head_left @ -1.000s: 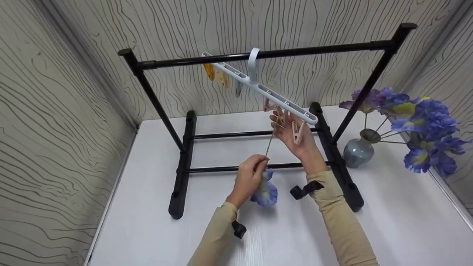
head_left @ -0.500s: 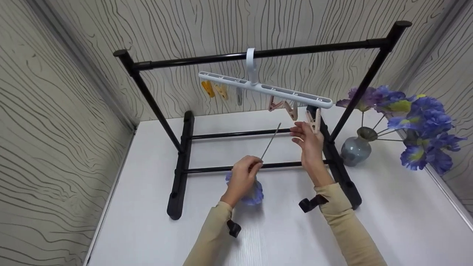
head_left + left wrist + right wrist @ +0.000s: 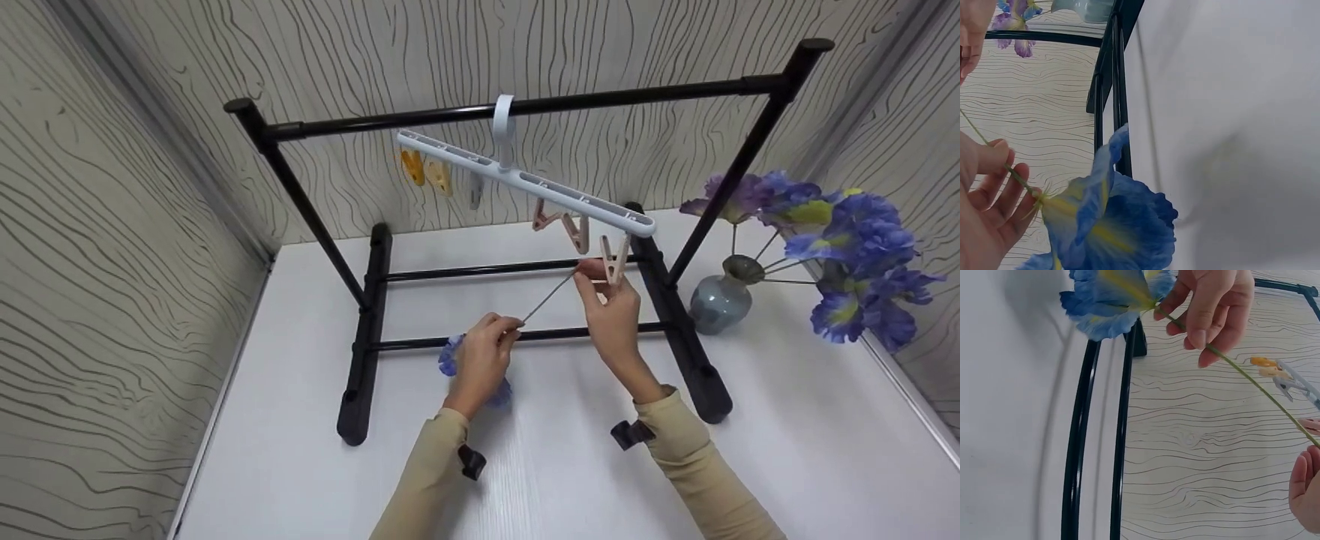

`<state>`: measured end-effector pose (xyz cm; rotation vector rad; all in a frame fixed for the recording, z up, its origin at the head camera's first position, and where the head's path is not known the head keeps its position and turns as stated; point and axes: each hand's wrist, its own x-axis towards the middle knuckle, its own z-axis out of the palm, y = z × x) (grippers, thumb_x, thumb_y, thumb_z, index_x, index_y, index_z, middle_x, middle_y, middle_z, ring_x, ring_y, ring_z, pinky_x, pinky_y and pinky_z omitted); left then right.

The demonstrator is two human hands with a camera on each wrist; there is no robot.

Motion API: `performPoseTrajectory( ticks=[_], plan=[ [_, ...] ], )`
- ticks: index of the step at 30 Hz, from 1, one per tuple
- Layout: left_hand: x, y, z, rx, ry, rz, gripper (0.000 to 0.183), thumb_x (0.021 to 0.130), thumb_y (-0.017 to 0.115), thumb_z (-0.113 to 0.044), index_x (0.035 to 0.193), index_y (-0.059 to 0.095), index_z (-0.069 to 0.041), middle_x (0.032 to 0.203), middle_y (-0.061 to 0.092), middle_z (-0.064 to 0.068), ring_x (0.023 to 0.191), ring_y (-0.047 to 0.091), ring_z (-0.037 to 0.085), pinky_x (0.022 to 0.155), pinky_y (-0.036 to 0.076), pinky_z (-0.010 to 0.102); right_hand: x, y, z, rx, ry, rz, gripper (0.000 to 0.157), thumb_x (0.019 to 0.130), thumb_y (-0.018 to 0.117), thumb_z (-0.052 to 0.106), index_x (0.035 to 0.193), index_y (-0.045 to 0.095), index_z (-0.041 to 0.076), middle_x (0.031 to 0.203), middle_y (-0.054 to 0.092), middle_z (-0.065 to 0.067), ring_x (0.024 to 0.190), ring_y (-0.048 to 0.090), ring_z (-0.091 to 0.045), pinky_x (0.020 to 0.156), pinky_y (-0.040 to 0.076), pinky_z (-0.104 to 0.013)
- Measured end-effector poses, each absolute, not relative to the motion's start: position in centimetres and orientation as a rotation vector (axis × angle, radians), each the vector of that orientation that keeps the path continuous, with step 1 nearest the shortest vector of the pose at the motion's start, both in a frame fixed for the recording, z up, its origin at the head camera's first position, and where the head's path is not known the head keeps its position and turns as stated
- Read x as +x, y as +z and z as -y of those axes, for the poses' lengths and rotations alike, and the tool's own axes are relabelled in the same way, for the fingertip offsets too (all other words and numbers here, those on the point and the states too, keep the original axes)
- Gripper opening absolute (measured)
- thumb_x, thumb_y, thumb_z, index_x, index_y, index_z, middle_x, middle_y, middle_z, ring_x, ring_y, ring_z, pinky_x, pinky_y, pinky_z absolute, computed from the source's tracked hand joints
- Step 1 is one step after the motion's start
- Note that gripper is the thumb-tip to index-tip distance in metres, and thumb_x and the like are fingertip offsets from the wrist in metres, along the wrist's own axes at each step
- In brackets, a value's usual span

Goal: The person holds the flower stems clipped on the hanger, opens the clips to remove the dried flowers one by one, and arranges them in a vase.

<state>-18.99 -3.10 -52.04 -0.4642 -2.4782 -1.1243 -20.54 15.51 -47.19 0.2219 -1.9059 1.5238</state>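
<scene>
My left hand pinches the thin green stem of a blue artificial iris close below its bloom. The bloom hangs head down, partly hidden behind that hand in the head view. At the stem's far end, the thumb and fingers of my right hand pinch the tip. Just above is a light blue clip hanger, hung tilted from the rack. A pale pink clothespin at its near end overlaps the right fingers in the head view; another pink clothespin hangs near the stem tip.
The black rack stands on a white table, its low crossbars behind my hands. Orange, yellow and grey clothespins hang on the hanger's far half. To the right, a grey-blue vase holds several irises.
My right hand first moves away from the clothespins, leaving the stem tip free, then comes back lower and pinches it. The left hand shifts slightly left with the iris. The hanger swings.
</scene>
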Motion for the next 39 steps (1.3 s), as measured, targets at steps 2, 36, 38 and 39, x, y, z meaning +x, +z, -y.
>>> performPoseTrajectory(
  ticks=[2, 36, 38, 39],
  plan=[
    [-18.9, -52.0, 3.1, -0.463, -1.080, 2.481, 0.009, 0.094, 0.075, -0.003, 0.099, 0.079, -0.009, 0.089, 0.070, 0.000, 0.077, 0.065, 0.013, 0.067, 0.055, 0.031, -20.5, -47.7, -15.5, 0.277, 1.398, 1.926, 0.022, 0.094, 0.070, -0.007, 0.115, 0.066, -0.010, 0.109, 0.067, -0.022, 0.101, 0.064, -0.022, 0.085, 0.050, -0.021],
    [-18.9, -53.1, 3.6, -0.609, -0.379, 2.377, 0.010, 0.084, 0.084, -0.003, 0.082, 0.083, -0.013, 0.082, 0.066, 0.001, 0.076, 0.063, 0.016, 0.066, 0.056, 0.028, -18.0, -50.6, -13.2, 0.712, 0.605, 2.662, 0.015, 0.082, 0.073, -0.020, 0.085, 0.073, -0.005, 0.078, 0.064, -0.013, 0.072, 0.069, -0.029, 0.062, 0.058, -0.038],
    [-18.9, -53.2, 3.5, -0.619, -0.369, 2.373, 0.010, 0.083, 0.085, -0.002, 0.081, 0.082, -0.012, 0.083, 0.066, 0.001, 0.076, 0.063, 0.017, 0.066, 0.056, 0.028, -18.0, -50.4, -13.3, 0.710, 0.623, 2.696, 0.017, 0.081, 0.073, -0.021, 0.084, 0.073, -0.004, 0.078, 0.065, -0.013, 0.073, 0.070, -0.029, 0.063, 0.059, -0.038],
    [-18.9, -53.3, 3.5, -0.624, -0.367, 2.372, 0.011, 0.083, 0.085, -0.002, 0.080, 0.082, -0.012, 0.082, 0.066, 0.001, 0.076, 0.063, 0.017, 0.066, 0.056, 0.028, -18.0, -50.3, -13.3, 0.707, 0.624, 2.718, 0.017, 0.081, 0.073, -0.021, 0.084, 0.073, -0.004, 0.078, 0.066, -0.013, 0.074, 0.070, -0.029, 0.063, 0.059, -0.039]
  ],
)
